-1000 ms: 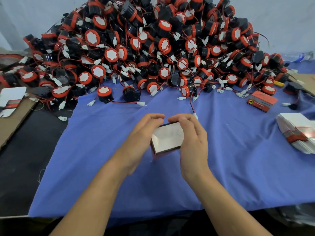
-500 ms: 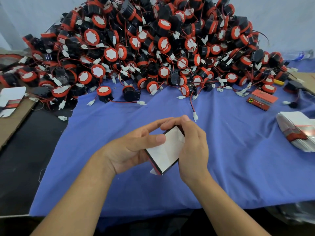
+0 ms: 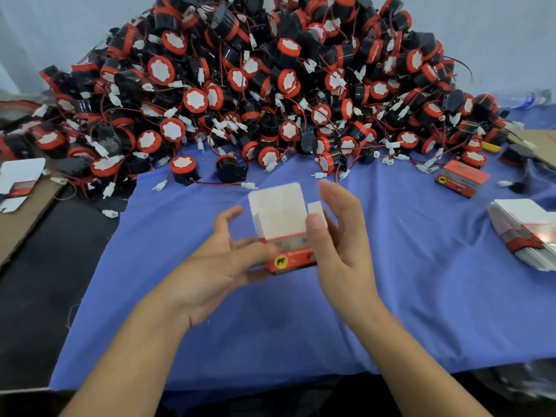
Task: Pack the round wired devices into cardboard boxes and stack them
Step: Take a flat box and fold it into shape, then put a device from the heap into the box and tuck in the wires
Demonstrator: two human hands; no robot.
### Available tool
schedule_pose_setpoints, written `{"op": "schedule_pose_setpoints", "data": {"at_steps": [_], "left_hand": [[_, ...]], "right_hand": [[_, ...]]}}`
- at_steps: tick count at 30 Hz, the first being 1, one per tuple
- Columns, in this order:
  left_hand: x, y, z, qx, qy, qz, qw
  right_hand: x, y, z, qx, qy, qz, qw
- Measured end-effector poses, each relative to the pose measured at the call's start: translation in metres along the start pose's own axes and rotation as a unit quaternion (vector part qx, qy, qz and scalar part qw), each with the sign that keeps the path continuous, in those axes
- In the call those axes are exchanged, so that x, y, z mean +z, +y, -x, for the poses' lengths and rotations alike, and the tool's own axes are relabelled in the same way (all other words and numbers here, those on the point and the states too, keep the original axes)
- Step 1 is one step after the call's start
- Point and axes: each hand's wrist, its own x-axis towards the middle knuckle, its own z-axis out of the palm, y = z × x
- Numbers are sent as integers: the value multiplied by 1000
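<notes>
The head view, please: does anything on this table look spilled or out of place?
A white connector lies by itself on the dark tabletop, off the blue cloth, apart from the device pile; nothing else stands out.

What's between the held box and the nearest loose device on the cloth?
Nothing blocking: left hand and right hand hold the box; between it and the black device lie only blue cloth and a red wire with its connector.
</notes>
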Motion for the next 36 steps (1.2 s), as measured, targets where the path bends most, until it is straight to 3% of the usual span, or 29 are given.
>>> {"op": "schedule_pose_setpoints", "data": {"at_steps": [3, 6, 9, 14, 18, 20, 22, 24, 27, 33, 36], "left_hand": [[-6, 0, -1, 87, -4, -123, 989], [-10, -6, -6, 132, -13, -197, 971], [-8, -25, -9, 111, -3, -227, 968], [-8, -42, -13, 104, 49, -232, 966], [-22, -26, -9, 58, -47, -255, 964], [-33, -15, -7, 50, -63, -242, 967], [-42, -5, -11, 55, 11, -179, 982], [-48, 4, -26, 74, 107, -128, 983], [-49, 15, -62, 84, 185, -114, 972], [-58, 29, -146, 111, 335, -214, 911], [-67, 35, -179, 117, 372, -275, 879]], "right_hand": [[-15, 6, -7, 134, -89, -74, 984], [-25, 14, -11, 164, -151, -48, 974], [-20, 25, -1, 181, -155, 51, 970], [-23, 34, 6, 206, -188, 15, 960], [-33, 34, -6, 184, -283, -50, 940], [-39, 36, -17, 226, -264, -109, 931], [-45, 43, -33, 308, -201, -177, 913], [-46, 55, -52, 317, -173, -188, 914], [-28, 68, -87, 326, -175, -181, 911], [38, 81, -162, 334, -253, -132, 898], [78, 94, -187, 333, -232, -103, 908]]}}
